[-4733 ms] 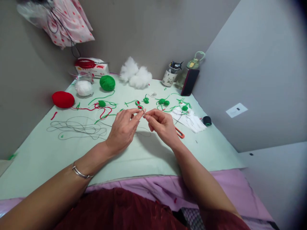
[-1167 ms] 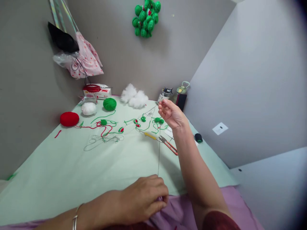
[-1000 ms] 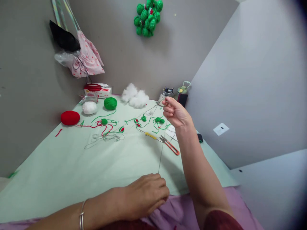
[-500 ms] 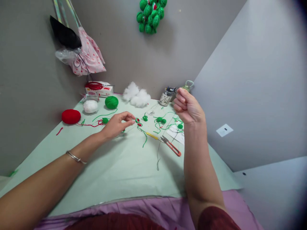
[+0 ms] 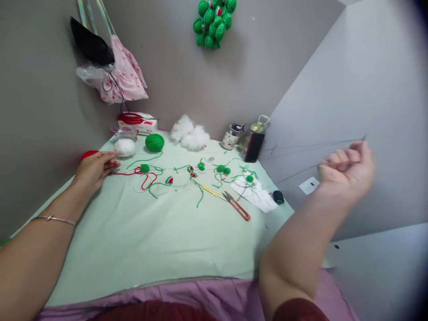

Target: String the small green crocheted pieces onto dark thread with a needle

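Note:
My right hand point(image 5: 347, 169) is raised beyond the table's right side, its closed fingers gripping dark thread point(image 5: 297, 171). Strands of it slant down and left towards the table. My left hand point(image 5: 95, 167) hovers over the table's left side, fingers bent together; what they pinch, if anything, is hidden. Behind it shows part of a red yarn ball point(image 5: 89, 154), and next to its fingertips sits a white yarn ball point(image 5: 125, 147). Small red, white and green crocheted pieces point(image 5: 169, 180) with loose yarn tails lie mid-table, near a yellow-handled crochet hook point(image 5: 210, 191) and orange thread snips point(image 5: 238, 207).
A green yarn ball point(image 5: 154, 142), white stuffing point(image 5: 190, 133), a pen cup point(image 5: 230, 137), a bottle point(image 5: 257, 127) and a phone point(image 5: 254, 147) stand along the back. White paper point(image 5: 256, 196) and a dark thread spool point(image 5: 278, 197) lie at right. Green crocheted balls point(image 5: 214, 24) hang on the wall.
My right hand has swung out to the right, drawing the dark thread with it. My left hand has moved left, away from the crocheted pieces to the yarn balls.

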Demonstrator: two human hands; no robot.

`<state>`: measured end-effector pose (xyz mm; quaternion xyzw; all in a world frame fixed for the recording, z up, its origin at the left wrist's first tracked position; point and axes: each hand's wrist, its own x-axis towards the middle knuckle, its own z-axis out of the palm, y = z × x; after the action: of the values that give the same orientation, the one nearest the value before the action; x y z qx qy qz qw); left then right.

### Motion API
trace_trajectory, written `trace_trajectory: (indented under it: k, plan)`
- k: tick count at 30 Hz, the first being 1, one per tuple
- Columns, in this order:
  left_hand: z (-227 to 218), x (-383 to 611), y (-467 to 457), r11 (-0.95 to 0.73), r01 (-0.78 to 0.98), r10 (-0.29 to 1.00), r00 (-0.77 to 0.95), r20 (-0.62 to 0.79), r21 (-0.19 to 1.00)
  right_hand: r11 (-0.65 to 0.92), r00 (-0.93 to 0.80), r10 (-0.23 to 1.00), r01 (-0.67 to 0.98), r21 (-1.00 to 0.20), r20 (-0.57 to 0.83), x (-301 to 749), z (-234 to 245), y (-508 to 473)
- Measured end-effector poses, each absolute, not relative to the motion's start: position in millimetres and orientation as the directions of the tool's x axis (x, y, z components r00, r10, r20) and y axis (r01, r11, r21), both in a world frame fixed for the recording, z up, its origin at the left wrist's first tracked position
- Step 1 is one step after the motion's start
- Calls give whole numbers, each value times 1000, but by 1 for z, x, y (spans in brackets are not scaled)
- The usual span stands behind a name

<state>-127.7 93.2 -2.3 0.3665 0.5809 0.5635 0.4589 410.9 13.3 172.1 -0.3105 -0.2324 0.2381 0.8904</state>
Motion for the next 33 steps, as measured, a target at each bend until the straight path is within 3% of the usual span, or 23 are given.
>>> trace_trajectory:
  k: [3,6,9,12,14,16,17,20,24,26,28,33]
  plan:
    - [-2,-131,93,139,-17,963,-229,-139,990,738,782,513,-190,-648,355,402,181,-3]
    - [-1,-143,94,121,317,990,28,-136,941,722,650,551,-57,-689,524,383,187,-11]
    - [7,-156,96,-21,683,984,144,-106,730,678,503,609,70,-732,613,363,189,-12]
    - [32,-147,88,-115,866,986,158,-49,486,630,405,666,144,-763,627,344,189,-12]
    - [59,-120,74,-224,837,974,208,89,499,612,321,706,172,-772,631,331,188,-13]
    - [88,-78,57,-401,639,916,272,295,656,607,240,735,185,-773,634,318,186,-14]
    - [102,-53,49,-439,517,896,309,318,735,604,204,747,187,-775,632,311,185,-14]
    - [129,20,34,-438,163,842,418,341,884,587,105,782,205,-783,614,290,180,-12]
    - [128,85,34,-316,-219,657,652,379,923,572,69,800,210,-793,596,278,177,-6]
    - [114,94,38,-222,-221,529,791,308,950,592,124,778,180,-785,615,283,179,-5]
    - [96,86,42,-201,-133,504,836,219,971,629,212,732,158,-762,648,297,182,-5]
    - [55,10,54,-278,292,699,715,-16,915,678,430,591,194,-709,683,358,183,-7]
